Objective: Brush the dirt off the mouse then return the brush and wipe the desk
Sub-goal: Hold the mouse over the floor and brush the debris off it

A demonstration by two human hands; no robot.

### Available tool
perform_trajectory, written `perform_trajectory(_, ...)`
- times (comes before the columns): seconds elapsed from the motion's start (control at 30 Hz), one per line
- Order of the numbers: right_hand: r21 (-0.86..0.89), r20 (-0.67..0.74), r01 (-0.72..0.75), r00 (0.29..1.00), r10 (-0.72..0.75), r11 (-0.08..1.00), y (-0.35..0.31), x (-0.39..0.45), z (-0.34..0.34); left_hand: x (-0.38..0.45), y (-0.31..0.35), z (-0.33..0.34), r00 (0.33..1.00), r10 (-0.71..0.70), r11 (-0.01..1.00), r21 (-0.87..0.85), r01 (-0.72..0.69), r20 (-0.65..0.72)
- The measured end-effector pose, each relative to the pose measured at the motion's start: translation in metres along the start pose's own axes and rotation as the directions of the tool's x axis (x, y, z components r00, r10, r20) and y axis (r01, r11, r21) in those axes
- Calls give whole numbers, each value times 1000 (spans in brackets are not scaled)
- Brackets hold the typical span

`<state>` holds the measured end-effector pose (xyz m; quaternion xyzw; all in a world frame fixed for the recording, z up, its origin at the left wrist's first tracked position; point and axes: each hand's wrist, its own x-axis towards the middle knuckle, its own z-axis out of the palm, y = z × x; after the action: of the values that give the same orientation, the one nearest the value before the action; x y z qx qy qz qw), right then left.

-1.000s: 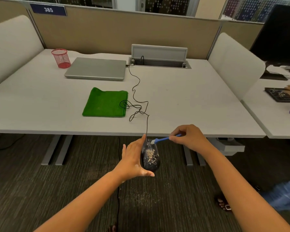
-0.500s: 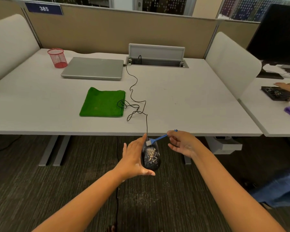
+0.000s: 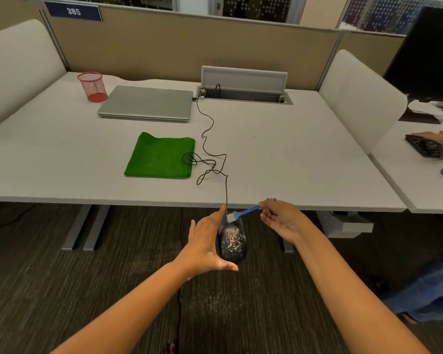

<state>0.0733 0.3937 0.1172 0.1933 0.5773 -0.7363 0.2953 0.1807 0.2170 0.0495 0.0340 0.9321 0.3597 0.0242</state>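
My left hand (image 3: 205,247) holds a black wired mouse (image 3: 232,242) off the desk, in front of its near edge above the carpet. Pale crumbs of dirt cover the mouse's top. My right hand (image 3: 281,221) pinches a small blue brush (image 3: 243,212) by its handle, and the white bristles touch the far end of the mouse near the cable. The mouse cable (image 3: 210,146) runs up over the desk (image 3: 279,154) in loose loops to a cable port at the back. A folded green cloth (image 3: 160,155) lies flat on the desk, left of the cable.
A closed grey laptop (image 3: 146,102) and a red mesh cup (image 3: 92,86) sit at the back left. The open cable tray (image 3: 244,92) is at the back centre. Crumbs speckle the carpet (image 3: 220,300) below the mouse. Another person's hand rests on a keyboard (image 3: 425,146) at the neighbouring desk, right.
My right hand has turned palm-up and drawn the brush slightly, with the bristles staying at the mouse's far end. The left hand and mouse have held their place.
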Motion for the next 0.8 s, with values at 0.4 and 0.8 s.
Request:
perform_trajectory(0.4,33,-78,27,997,-24,999,-5,-1,-14,-1,-2,1,1000,-5,1000,11,5,-1)
perform_trajectory(0.8,-180,-72,-33,997,20,983,-26,-5,-13,4,4,-1,1000,13,1000,11,-13,-5)
